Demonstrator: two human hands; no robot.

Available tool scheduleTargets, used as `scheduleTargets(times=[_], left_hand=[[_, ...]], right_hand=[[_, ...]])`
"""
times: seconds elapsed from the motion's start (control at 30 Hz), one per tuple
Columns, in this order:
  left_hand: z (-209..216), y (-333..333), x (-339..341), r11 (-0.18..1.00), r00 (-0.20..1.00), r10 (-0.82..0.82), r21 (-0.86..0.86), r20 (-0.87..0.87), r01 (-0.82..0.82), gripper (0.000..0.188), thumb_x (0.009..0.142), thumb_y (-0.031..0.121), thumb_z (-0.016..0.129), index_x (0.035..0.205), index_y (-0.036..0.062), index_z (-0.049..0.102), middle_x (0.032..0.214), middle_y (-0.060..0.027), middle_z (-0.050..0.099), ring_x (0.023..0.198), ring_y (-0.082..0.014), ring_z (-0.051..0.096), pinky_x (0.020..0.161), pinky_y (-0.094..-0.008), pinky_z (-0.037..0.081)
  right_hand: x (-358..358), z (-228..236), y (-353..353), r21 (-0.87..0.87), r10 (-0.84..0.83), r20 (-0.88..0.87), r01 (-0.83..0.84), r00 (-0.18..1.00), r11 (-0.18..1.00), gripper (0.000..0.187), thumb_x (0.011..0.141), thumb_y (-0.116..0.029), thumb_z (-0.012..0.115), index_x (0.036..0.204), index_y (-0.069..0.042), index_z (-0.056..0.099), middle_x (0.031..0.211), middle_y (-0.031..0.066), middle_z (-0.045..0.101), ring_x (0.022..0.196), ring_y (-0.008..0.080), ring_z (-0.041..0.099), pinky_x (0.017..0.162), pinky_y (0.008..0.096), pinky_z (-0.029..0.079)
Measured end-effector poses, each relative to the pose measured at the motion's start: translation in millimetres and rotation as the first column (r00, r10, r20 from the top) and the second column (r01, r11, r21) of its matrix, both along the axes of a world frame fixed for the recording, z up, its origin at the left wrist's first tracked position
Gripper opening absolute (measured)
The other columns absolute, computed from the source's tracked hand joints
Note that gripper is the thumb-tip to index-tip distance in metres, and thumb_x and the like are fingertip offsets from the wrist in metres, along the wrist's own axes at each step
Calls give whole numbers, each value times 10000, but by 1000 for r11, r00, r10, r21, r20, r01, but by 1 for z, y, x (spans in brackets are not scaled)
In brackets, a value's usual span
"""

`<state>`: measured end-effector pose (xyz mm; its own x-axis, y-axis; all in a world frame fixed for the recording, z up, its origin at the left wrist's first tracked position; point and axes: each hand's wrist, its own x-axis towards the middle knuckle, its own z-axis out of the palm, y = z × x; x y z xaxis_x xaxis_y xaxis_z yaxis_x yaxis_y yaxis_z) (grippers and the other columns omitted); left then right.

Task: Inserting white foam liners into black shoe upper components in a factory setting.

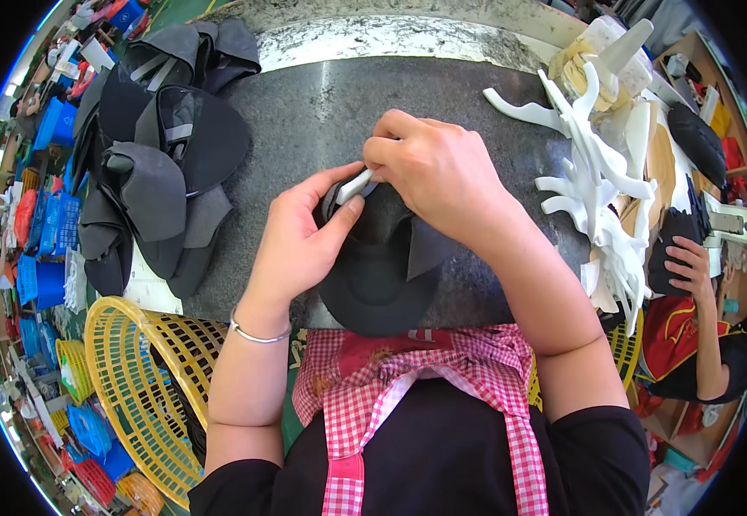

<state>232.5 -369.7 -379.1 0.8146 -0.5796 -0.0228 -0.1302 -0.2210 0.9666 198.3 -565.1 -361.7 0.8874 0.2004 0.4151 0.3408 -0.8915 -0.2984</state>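
A black shoe upper [380, 288] lies at the near edge of the dark work surface, its rounded toe toward me. At its far end my left hand [298, 230] grips the raised edge, with the thumb pressed against a curved white foam pad [355, 187]. My right hand [438, 168] is closed, its fingertips pinching the other end of that pad at the opening of the upper. My right fingers partly hide the pad's far end. A grey flap of the upper sticks out on the right, below my right wrist.
A heap of black and grey shoe uppers [154, 176] covers the left side of the table [304, 103]. Loose white foam pads [593, 163] pile up at right. A yellow basket [124, 370] stands at lower left. Another person's hand [690, 265] holds a black piece at far right.
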Motion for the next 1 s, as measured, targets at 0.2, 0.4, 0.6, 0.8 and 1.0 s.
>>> scheduleTargets(times=[0.2, 0.4, 0.6, 0.8, 1.0], left_hand=[[-8, -4, -1, 995, 981, 91, 15, 172, -95, 255, 949, 107, 595, 1164, -4, 677, 781, -113, 684, 735, -123, 633, 724, -287, 499], [-7, -2, 2, 997, 984, 42, 61, 172, -54, 248, 952, 102, 588, 1164, 11, 678, 788, -114, 687, 733, -123, 631, 704, -293, 492], [0, 2, -5, 993, 987, -11, 121, 161, -9, 279, 949, 73, 600, 1215, 39, 677, 989, -76, 719, 922, -115, 632, 856, -251, 479], [2, 1, -7, 962, 667, 10, 175, 745, -210, 298, 847, -4, 683, 1123, 90, 744, 909, -111, 701, 797, -214, 656, 779, -269, 496], [20, 5, 4, 943, 651, 331, -213, 683, -255, 364, 772, -78, 709, 1085, 99, 767, 846, -93, 703, 737, -184, 653, 689, -271, 511]], right_hand=[[-1, -2, -9, 87, 15, -4, -14, 1000, 996, 93, 796, -111, 708, 862, -101, 643, 889, 37, 644, 745, 311, 667, 623, 407, 526], [0, -4, -13, 100, 31, -1, -31, 1000, 994, 93, 805, -95, 695, 877, -93, 637, 896, 50, 653, 749, 326, 659, 631, 420, 520], [-1, -3, -11, 66, -18, 38, 15, 999, 998, 89, 778, -134, 710, 812, -94, 638, 843, 40, 638, 803, 292, 659, 649, 408, 526], [-8, 13, -14, -120, 48, 138, -31, 989, 992, 129, 752, -166, 741, 752, -65, 661, 782, 23, 615, 841, 255, 618, 707, 368, 512], [-11, -4, -40, 824, 13, -142, 111, 990, 555, 365, 989, -400, 568, 874, -79, 698, 886, 29, 687, 823, 139, 600, 730, 314, 488]])
